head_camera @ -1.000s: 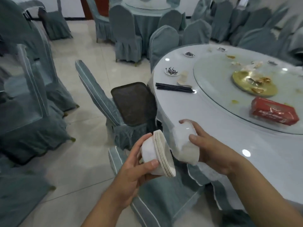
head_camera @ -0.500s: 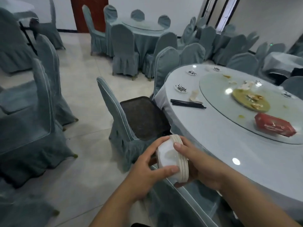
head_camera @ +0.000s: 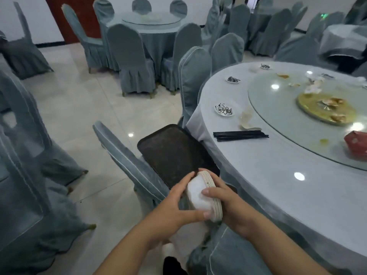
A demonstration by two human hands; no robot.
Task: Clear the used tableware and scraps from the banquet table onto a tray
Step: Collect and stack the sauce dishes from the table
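Note:
Both hands hold a stack of several white bowls point(head_camera: 200, 193), tipped on its side, just above the near end of a dark brown tray point(head_camera: 170, 153) that lies on a chair seat. My left hand point(head_camera: 176, 203) grips the stack from the left, thumb under it. My right hand point(head_camera: 228, 203) wraps it from the right, fingers over the top bowl. On the round banquet table point(head_camera: 278, 185) lie black chopsticks point(head_camera: 240, 134), small dishes of scraps point(head_camera: 224, 110), a crumpled napkin point(head_camera: 248, 122), a yellow plate with leftovers point(head_camera: 325, 108) and a red packet point(head_camera: 356, 144).
A glass turntable point(head_camera: 282, 124) covers the table's middle. Grey-green covered chairs stand close: one holding the tray point(head_camera: 123, 155), one below my arms point(head_camera: 218, 253), others at the left point(head_camera: 21, 155). Tiled floor lies open between them. A second set table point(head_camera: 151, 22) stands at the back.
My right hand has pushed the single bowl onto the stack held in my left hand, and both hands now hold the stack. The stack has come over the tray's near end.

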